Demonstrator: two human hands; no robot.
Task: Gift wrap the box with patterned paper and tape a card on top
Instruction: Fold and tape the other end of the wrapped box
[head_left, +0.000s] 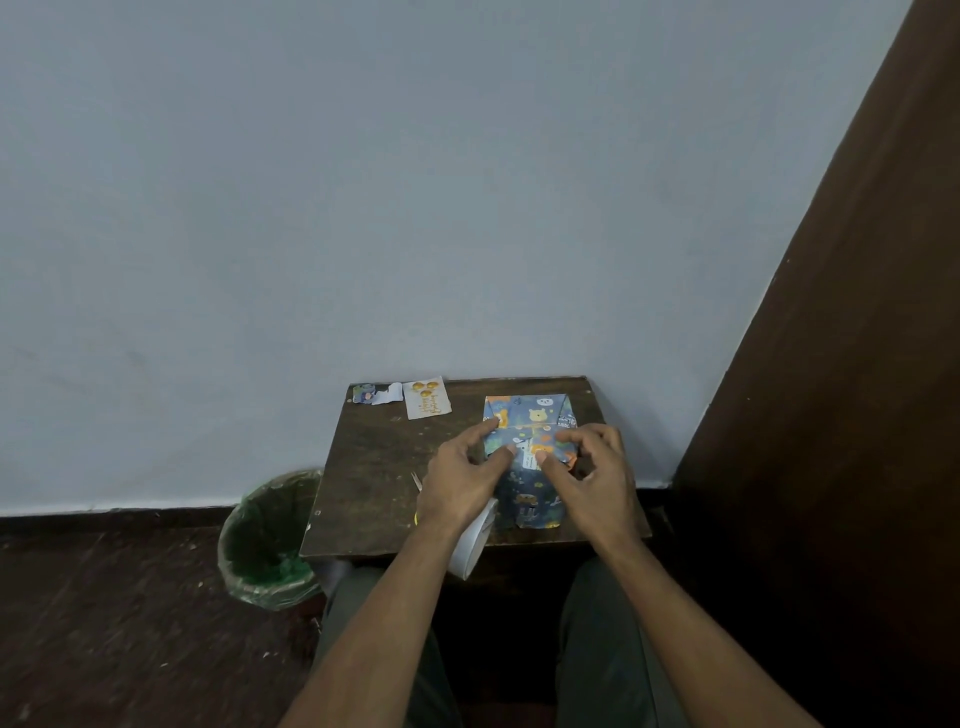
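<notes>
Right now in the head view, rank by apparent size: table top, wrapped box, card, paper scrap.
1. table top
2. wrapped box, partly covered by the left hand and right hand
3. card
4. paper scrap, close to the card in size; both lie at the far edge.

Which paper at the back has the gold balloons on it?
The white card, right of the small blue scrap. The scrap has none.
</notes>
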